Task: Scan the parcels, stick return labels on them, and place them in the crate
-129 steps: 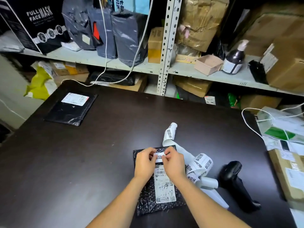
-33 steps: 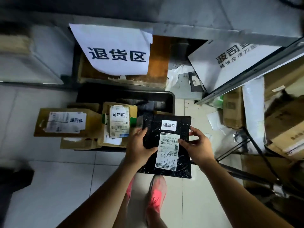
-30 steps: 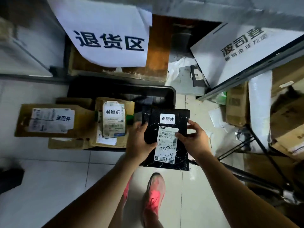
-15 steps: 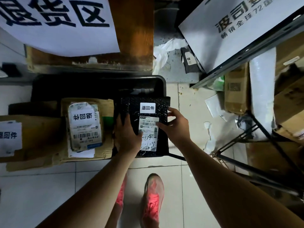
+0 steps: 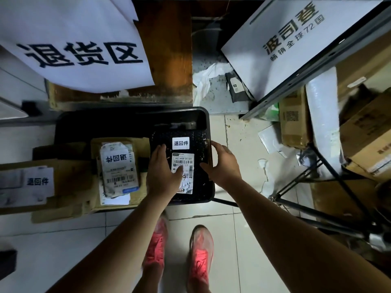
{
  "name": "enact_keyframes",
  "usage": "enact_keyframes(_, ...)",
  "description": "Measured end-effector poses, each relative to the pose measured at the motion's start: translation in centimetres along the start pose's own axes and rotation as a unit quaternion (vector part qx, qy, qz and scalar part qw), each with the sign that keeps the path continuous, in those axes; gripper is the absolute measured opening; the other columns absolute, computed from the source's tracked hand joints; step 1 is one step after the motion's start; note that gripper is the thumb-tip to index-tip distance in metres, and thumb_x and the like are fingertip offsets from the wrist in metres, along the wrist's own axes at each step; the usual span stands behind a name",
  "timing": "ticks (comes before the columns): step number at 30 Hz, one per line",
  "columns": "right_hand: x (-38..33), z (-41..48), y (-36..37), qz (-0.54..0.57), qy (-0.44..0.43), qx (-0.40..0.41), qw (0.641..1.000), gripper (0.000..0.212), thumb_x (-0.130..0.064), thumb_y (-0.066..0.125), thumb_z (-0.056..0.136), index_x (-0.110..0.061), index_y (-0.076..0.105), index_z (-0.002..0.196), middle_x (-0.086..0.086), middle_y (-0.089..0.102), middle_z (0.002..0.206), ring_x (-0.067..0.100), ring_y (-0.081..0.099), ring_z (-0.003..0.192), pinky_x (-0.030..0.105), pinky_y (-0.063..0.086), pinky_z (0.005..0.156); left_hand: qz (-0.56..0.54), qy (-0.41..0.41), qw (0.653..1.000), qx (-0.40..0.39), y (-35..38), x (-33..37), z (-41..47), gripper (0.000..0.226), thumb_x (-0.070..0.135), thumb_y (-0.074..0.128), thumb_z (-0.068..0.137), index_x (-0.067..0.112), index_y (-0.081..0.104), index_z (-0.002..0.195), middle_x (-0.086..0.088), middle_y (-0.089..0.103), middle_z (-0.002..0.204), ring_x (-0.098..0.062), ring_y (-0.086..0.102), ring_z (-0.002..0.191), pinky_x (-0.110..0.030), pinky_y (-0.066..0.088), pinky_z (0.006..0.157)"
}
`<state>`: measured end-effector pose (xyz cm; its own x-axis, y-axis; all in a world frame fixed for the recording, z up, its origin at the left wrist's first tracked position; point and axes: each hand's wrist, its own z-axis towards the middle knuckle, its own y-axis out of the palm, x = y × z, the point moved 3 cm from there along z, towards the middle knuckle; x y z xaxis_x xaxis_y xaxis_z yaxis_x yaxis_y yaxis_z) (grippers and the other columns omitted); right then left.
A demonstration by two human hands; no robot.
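Parcel (image 5: 200, 140) with return label (image 5: 181, 143) lies in the crate's (image 5: 131, 117) right end, left hand (image 5: 163, 174) flat on it, right hand (image 5: 222, 163) spread at its edge; placement appears complete, so next both hands withdraw.

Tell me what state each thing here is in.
black parcel, lying in the crate, labels up
return label, stuck on the black parcel
crate, open, holding parcels
left hand, resting flat on the black parcel
right hand, touching its right edge, grip unclear
cardboard parcel, labelled, lying left of the black parcel
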<state>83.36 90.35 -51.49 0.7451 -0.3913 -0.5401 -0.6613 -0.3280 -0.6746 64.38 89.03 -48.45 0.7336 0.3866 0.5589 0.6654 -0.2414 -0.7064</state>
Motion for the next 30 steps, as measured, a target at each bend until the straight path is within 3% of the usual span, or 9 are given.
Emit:
enact_keyframes(3, -1.3, -1.2, -2.7, -0.093, -0.025, 0.014, 0.995, 0.076, -0.038, 0.073, 0.085, -0.028, 0.038, 0.152, 0.000, 0.046, 0.152, 0.025, 0.042, 0.138, 0.040, 0.039, 0.112, 0.084, 0.073, 0.994, 0.007, -2.4, 0.9, -0.3, 0.080, 0.021, 0.074, 0.090, 0.004, 0.033, 0.156, -0.014, 0.035, 0.161, -0.029, 0.028, 0.151, -0.043, 0.031, 0.121)
enact_keyframes(7, -4.4, -4.0, -7.8, -0.206, -0.071, 0.032, 0.975, 0.079, -0.044, 0.068, 0.086, -0.031, 0.032, 0.155, -0.001, 0.035, 0.161, 0.025, 0.036, 0.143, 0.044, 0.031, 0.117, 0.260, 0.183, 0.948, 0.002, -7.0, 3.5, -1.8, 0.081, 0.025, 0.073, 0.087, 0.008, 0.035, 0.156, -0.012, 0.035, 0.162, -0.032, 0.033, 0.149, -0.044, 0.032, 0.118)
enact_keyframes(12, -9.6, -9.8, -15.7, -0.251, -0.043, 0.025, 0.967, 0.079, -0.046, 0.069, 0.088, -0.030, 0.031, 0.156, -0.004, 0.026, 0.166, 0.025, 0.031, 0.146, 0.043, 0.028, 0.119, 0.366, 0.242, 0.898, -0.021, -14.1, 10.4, -4.6, 0.082, 0.034, 0.065, 0.090, 0.014, 0.025, 0.160, -0.006, 0.022, 0.168, -0.025, 0.017, 0.155, -0.043, 0.026, 0.122)
enact_keyframes(17, -16.2, -20.6, -25.6, -0.254, -0.013, 0.080, 0.964, 0.078, -0.048, 0.069, 0.088, -0.028, 0.034, 0.155, -0.002, 0.035, 0.162, 0.028, 0.035, 0.145, 0.045, 0.035, 0.114, 0.376, 0.271, 0.886, -0.010, -24.1, 20.2, -11.8, 0.086, 0.036, 0.065, 0.090, 0.017, 0.020, 0.160, -0.002, 0.014, 0.170, -0.022, 0.007, 0.157, -0.043, 0.020, 0.125)
enact_keyframes(23, -20.8, -34.8, -33.4, -0.226, 0.018, 0.165, 0.960, 0.068, -0.050, 0.067, 0.087, -0.027, 0.043, 0.145, 0.000, 0.052, 0.145, 0.027, 0.045, 0.134, 0.044, 0.040, 0.106, 0.356, 0.331, 0.874, 0.021, -32.6, 29.2, -21.7, 0.077, 0.044, 0.066, 0.085, 0.019, 0.037, 0.152, -0.002, 0.033, 0.160, -0.021, 0.022, 0.151, -0.042, 0.027, 0.119)
enact_keyframes(26, -21.3, -41.5, -35.2, -0.215, 0.041, 0.202, 0.955, 0.067, -0.051, 0.066, 0.087, -0.029, 0.043, 0.146, -0.002, 0.052, 0.146, 0.025, 0.045, 0.136, 0.044, 0.040, 0.106, 0.373, 0.383, 0.845, 0.008, -34.0, 31.5, -27.0, 0.069, 0.044, 0.069, 0.084, 0.021, 0.044, 0.145, 0.000, 0.039, 0.154, -0.020, 0.025, 0.149, -0.040, 0.028, 0.114)
enact_keyframes(30, -19.7, -50.6, -37.3, -0.217, 0.082, 0.232, 0.944, 0.071, -0.051, 0.067, 0.088, -0.029, 0.040, 0.150, -0.003, 0.048, 0.150, 0.025, 0.045, 0.137, 0.044, 0.041, 0.108, 0.422, 0.436, 0.795, 0.001, -34.0, 34.3, -34.0, 0.073, 0.044, 0.067, 0.086, 0.020, 0.039, 0.149, -0.001, 0.037, 0.155, -0.021, 0.022, 0.151, -0.040, 0.031, 0.115)
